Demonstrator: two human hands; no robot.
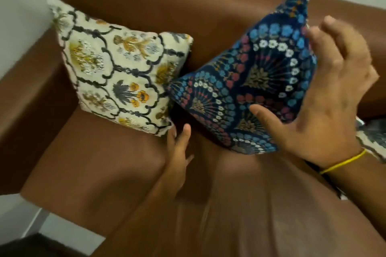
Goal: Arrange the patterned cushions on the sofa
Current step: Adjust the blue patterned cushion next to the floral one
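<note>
A cream cushion (117,69) with dark scrollwork and yellow flowers leans upright in the sofa's left corner, against the armrest and backrest. Beside it on the right, a navy cushion (250,81) with blue, pink and white flowers stands tilted on its corner against the backrest, its left corner touching the cream one. My left hand (177,154) lies low on the seat, fingertips at the cream cushion's bottom corner, fingers apart. My right hand (325,98), with a yellow band at the wrist, is spread over the navy cushion's right side, thumb on its face, holding nothing.
The brown leather sofa (117,173) fills the view, its left armrest (27,89) beside a white wall. Part of another patterned, grey-and-white cushion (373,137) shows at the right edge behind my right wrist. Pale floor (62,229) appears at lower left.
</note>
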